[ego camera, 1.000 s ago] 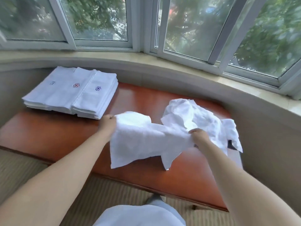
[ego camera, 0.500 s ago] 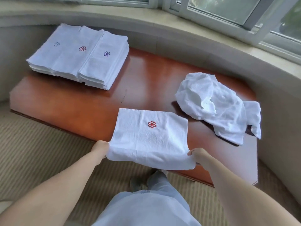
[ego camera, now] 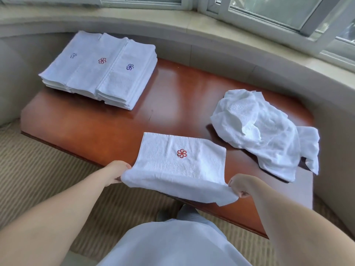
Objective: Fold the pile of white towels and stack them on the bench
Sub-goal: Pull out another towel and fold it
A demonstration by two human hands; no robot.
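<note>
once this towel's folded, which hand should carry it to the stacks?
Left, probably. The folded stacks sit at the bench's far left, on the left hand's side; the right hand is nearer the unfolded pile.

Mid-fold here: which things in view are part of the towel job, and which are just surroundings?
Part of the job:
- towel with red flower, held at its near corners by left hand and right hand
- crumpled towel pile
- folded towel stacks
- wooden bench

Just surroundings:
- stone window ledge
- window frames
- striped carpet
</note>
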